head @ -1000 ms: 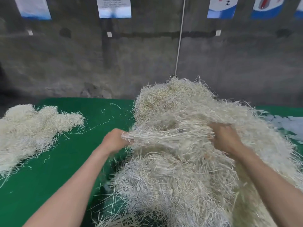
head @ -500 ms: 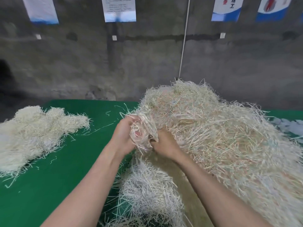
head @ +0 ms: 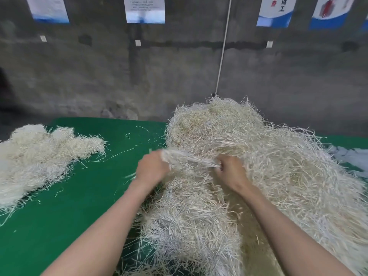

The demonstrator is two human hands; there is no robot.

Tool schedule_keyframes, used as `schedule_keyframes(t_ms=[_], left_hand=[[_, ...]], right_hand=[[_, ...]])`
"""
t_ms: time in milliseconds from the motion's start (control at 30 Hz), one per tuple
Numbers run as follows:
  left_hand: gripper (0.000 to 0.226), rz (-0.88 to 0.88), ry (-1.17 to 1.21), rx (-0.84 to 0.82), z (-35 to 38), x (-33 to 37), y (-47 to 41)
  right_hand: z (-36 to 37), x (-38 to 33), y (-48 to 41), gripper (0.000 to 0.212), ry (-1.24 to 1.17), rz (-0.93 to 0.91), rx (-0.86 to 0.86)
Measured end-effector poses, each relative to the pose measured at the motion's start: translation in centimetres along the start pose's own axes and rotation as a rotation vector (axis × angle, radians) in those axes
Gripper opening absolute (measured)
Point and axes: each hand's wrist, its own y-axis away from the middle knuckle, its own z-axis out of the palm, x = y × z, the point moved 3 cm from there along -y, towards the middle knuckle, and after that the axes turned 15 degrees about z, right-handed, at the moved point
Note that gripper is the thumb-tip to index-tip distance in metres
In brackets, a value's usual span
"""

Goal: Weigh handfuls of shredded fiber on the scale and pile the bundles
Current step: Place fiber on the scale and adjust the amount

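Shredded fiber hank [head: 189,158] runs taut between both hands: the left hand [head: 152,169] is fisted round one end and the right hand [head: 231,172] pinches the other. Its long axis lies left to right, just over the near slope of the big heap [head: 278,176]. The smaller pile [head: 37,156] sits well apart across the green table [head: 79,206], on the left hand's side. No scale is in view.
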Motion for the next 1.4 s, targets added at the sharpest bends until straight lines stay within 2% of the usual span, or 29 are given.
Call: schedule_keyframes(t_ms=[33, 67, 100, 133, 167, 233, 300, 333, 400, 433, 500, 533, 567, 633, 700, 733, 767, 867, 967, 1000, 1033, 1067, 1100, 1167, 1233, 1300, 1333, 1400], left_hand=[[0.022, -0.126, 0.257, 0.175, -0.7, -1.2, -0.1], [0.018, -0.256, 0.525, 0.283, -0.9, -1.9, 0.2], [0.022, -0.337, 0.691, 0.293, -0.8, -2.1, 0.5], [0.033, -0.373, 0.758, 0.238, -0.5, -1.7, 0.8], [0.041, -0.388, 0.786, 0.173, -0.1, -1.1, 1.2], [0.045, -0.371, 0.777, 0.106, 0.5, 0.0, 1.8], [0.047, -0.319, 0.714, 0.111, 0.9, 0.3, 2.0], [0.047, -0.29, 0.685, 0.147, 0.8, 0.4, 2.1], [0.033, -0.204, 0.715, 0.334, -0.3, 0.3, 2.5], [0.023, -0.193, 0.787, 0.486, -1.4, 0.1, 2.8], [0.01, -0.272, 0.936, 0.789, -4.3, -0.8, 3.8], [0.01, -0.271, 0.874, 0.861, -5.7, -1.4, 4.4], [0.02, -0.201, 0.683, 0.825, -7.0, -1.5, 5.0], [0.03, -0.006, 0.16, 0.464, -7.9, -0.7, 6.2], [0.022, 0.115, -0.062, 0.184, -7.1, 0.3, 7.9], [0.015, 0.144, -0.078, 0.122, -6.8, 0.5, 8.9], [0.011, 0.158, -0.076, 0.106, -6.7, 0.6, 9.8], [0.025, 0.12, 0.082, 0.113, -6.9, 0.4, 11.9], [0.028, 0.017, 0.253, -0.035, -6.7, -0.4, 13.8], [0.034, -0.019, 0.37, -0.101, -6.6, -0.7, 14.5], [0.05, -0.045, 0.517, -0.143, -6.7, -1.1, 15.3], [0.065, -0.051, 0.644, -0.13, -7.1, -1.3, 16.1], [0.071, -0.044, 0.733, -0.046, -7.6, -1.6, 16.8], [0.064, -0.004, 0.734, 0.156, -8.3, -2.3, 18.0], [0.058, 0.026, 0.684, 0.113, -7.7, -2.1, 19.1], [0.043, -0.041, 0.795, 0.005, -6.4, -1.8, 20.0], [0.032, -0.073, 0.84, 0.021, -6.2, -2.0, 20.2], [0.029, -0.094, 0.83, 0.078, -6.3, -2.6, 20.6]], right_hand=[[-0.5, 1.4, -0.2, 0.017, -0.004, 0.051, 0.024], [-0.8, 2.7, -0.2, 0.018, -0.01, 0.101, 0.024], [-1.0, 3.5, -0.2, 0.014, -0.018, 0.149, -0.01], [-1.0, 3.7, -0.1, 0.007, -0.002, 0.182, -0.075], [-1.2, 3.2, 0.0, 0.012, 0.041, 0.18, -0.138], [-1.9, 0.8, 0.4, 0.041, 0.108, 0.045, -0.181], [-3.2, -3.3, 1.7, 0.067, 0.056, -0.158, -0.101], [-3.9, -5.5, 2.7, 0.073, 0.001, -0.267, -0.045], [-5.0, -9.4, 4.9, 0.072, -0.139, -0.462, 0.06], [-5.2, -11.0, 6.0, 0.066, -0.223, -0.528, 0.108], [-5.1, -13.4, 7.4, 0.052, -0.378, -0.579, 0.142], [-4.5, -14.3, 7.9, 0.048, -0.431, -0.55, 0.107], [-3.8, -15.2, 8.3, 0.048, -0.451, -0.503, 0.051], [-2.0, -16.5, 8.9, 0.057, -0.4, -0.437, -0.045], [0.3, -17.2, 9.5, 0.055, -0.315, -0.388, -0.135], [1.6, -17.3, 10.0, 0.05, -0.276, -0.344, -0.189], [2.9, -17.0, 10.5, 0.047, -0.259, -0.281, -0.25], [5.8, -15.3, 12.6, 0.045, -0.423, -0.064, -0.446], [6.6, -13.1, 14.0, 0.025, -0.537, 0.031, -0.609], [6.5, -12.3, 14.2, 0.018, -0.54, 0.05, -0.62], [6.4, -11.5, 14.3, 0.016, -0.546, 0.083, -0.619], [6.4, -10.7, 14.6, 0.02, -0.568, 0.126, -0.614], [6.3, -10.0, 15.0, 0.032, -0.599, 0.173, -0.598], [6.5, -9.1, 16.1, 0.059, -0.673, 0.267, -0.512], [6.9, -8.7, 17.6, 0.071, -0.786, 0.33, -0.49], [7.5, -8.4, 18.9, 0.075, -0.889, 0.404, -0.553], [7.5, -8.1, 19.4, 0.074, -0.919, 0.435, -0.573], [6.7, -7.2, 20.0, 0.06, -0.879, 0.445, -0.528]])
